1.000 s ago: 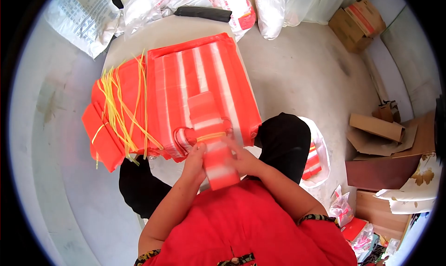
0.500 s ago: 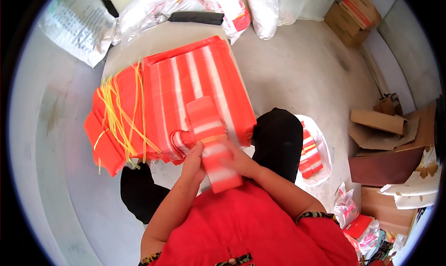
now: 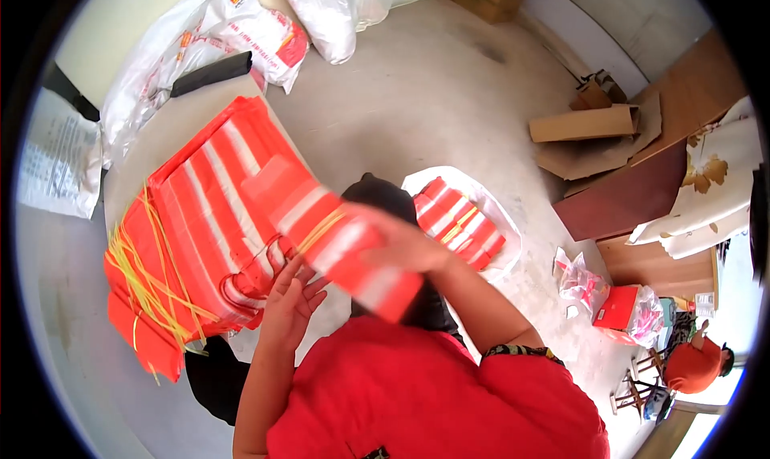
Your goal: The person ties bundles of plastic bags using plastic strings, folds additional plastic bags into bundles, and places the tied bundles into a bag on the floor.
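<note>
My right hand (image 3: 405,242) grips a folded red-and-white striped bundle (image 3: 293,198) with a yellow tie around its middle. The bundle is tilted and a little blurred. My left hand (image 3: 293,303) is beside the bundle's lower left side, fingers apart and holding nothing. Left of the hands lies a large stack of red-and-white striped sheets (image 3: 204,190), plastic-looking, with loop-like ends near my left hand. Loose yellow strips (image 3: 132,266) drape over the red pile at its left. Right of my knee, similar tied bundles (image 3: 457,222) lie in a white container (image 3: 514,238).
White printed sacks (image 3: 241,30) and a black roll (image 3: 210,74) are behind the stack. An open cardboard box (image 3: 585,126) and a dark red panel (image 3: 622,190) stand at right. Plastic bags (image 3: 581,279) lie on the floor. Another person (image 3: 694,363) sits at far right.
My view has turned right, towards the white container. My left hand has let go of the bundle and opened. My right hand carries the bundle, which has tilted and moved away from the left hand.
</note>
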A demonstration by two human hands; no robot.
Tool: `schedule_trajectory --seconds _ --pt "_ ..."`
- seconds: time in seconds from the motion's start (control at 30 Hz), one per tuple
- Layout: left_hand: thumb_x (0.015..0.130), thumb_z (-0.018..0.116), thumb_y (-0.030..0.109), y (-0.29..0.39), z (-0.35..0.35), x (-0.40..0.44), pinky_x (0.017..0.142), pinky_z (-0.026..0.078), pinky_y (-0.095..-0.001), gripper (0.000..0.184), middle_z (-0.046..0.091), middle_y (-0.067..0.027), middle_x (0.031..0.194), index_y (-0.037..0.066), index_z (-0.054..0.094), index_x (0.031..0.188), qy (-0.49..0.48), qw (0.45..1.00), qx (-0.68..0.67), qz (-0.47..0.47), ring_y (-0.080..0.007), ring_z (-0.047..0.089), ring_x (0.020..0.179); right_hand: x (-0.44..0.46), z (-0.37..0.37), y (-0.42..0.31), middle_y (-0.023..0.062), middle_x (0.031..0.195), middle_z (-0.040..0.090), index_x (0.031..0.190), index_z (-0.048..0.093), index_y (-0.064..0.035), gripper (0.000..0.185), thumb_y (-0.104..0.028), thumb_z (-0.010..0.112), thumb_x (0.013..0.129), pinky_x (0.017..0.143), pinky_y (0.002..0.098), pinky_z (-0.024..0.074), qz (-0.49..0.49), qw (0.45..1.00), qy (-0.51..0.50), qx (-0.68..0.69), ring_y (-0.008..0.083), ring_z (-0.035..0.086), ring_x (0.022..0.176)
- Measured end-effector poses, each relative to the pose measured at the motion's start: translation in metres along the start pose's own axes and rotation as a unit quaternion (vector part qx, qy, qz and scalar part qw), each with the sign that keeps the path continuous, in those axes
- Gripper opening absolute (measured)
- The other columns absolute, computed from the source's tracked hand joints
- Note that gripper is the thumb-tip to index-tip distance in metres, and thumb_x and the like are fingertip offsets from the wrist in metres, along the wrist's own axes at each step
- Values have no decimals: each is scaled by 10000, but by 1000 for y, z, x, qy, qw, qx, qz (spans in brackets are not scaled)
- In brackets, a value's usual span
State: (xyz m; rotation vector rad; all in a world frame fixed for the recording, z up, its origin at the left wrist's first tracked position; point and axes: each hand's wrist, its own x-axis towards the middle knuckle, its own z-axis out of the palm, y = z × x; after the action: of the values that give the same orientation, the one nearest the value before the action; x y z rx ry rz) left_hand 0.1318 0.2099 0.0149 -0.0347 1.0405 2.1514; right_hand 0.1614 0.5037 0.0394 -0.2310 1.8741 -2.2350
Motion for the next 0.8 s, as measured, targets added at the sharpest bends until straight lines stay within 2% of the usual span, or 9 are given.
schedule_trajectory --seconds 0.07,0.13,0.2,0.27,0.33,0.37,0.53,0.63,0.8 --pt "1098 535 244 1 7 4 1011 552 -380 530 564 -160 1497 65 400 1579 3 999 39 -34 -313 637 1273 -28 -52 -2 128 1629 381 1661 249 -105 935 -26 740 870 1168 364 388 -53 994 59 -75 221 434 1437" --pt "1101 531 275 -6 -3 4 1009 548 -375 528 565 -165 1498 67 414 1571 23 995 58 -72 -310 631 1283 -70 -90 -11 94 1642 373 1663 236 -94 979 27 764 847 1214 379 326 22 987 143 75 224 386 1490" --pt "1104 519 318 -16 -9 1 1010 538 -376 517 581 -163 1478 67 443 1549 61 992 64 -92 -306 627 1284 -100 -137 18 96 1627 397 1661 231 -90 985 0 781 849 1187 385 378 -2 977 178 121 247 442 1454" --pt "1103 520 329 -30 -29 0 1011 535 -384 512 588 -161 1469 65 455 1537 87 989 45 -112 -305 627 1281 -134 -175 61 101 1583 459 1642 280 -100 946 -35 795 851 1162 390 426 42 972 185 138 249 498 1405" --pt "1093 525 373 -41 -42 -2 1031 511 -399 555 568 -167 1481 59 432 1542 115 984 46 -129 -313 605 1295 -175 -209 147 110 1511 538 1613 334 -102 894 -45 797 850 1123 401 481 168 944 286 3 242 555 1347" --pt "1090 524 385 -45 -46 -3 1038 504 -401 572 554 -170 1493 59 420 1549 126 981 50 -135 -316 593 1306 -192 -207 165 110 1483 563 1599 352 -99 863 -34 784 856 1113 407 494 209 922 322 45 247 572 1329" --pt "1076 513 411 -53 -58 -3 1095 442 -429 617 492 -180 1545 60 386 1567 173 968 74 -166 -329 529 1369 -223 -200 178 116 1454 590 1570 383 -81 787 3 742 874 1080 428 536 323 879 333 107 264 612 1292" --pt "1071 512 394 -54 -60 1 1136 391 -448 610 483 -178 1554 60 387 1567 202 959 84 -181 -335 505 1393 -223 -202 161 117 1435 605 1556 400 -58 767 17 735 870 1091 428 527 277 876 364 152 268 614 1286" --pt "1067 528 388 -58 -66 7 1139 389 -445 599 498 -172 1543 64 401 1555 200 958 88 -186 -335 510 1388 -203 -224 139 108 1392 623 1534 452 -47 750 13 739 843 1103 394 499 162 937 288 117 254 601 1270"
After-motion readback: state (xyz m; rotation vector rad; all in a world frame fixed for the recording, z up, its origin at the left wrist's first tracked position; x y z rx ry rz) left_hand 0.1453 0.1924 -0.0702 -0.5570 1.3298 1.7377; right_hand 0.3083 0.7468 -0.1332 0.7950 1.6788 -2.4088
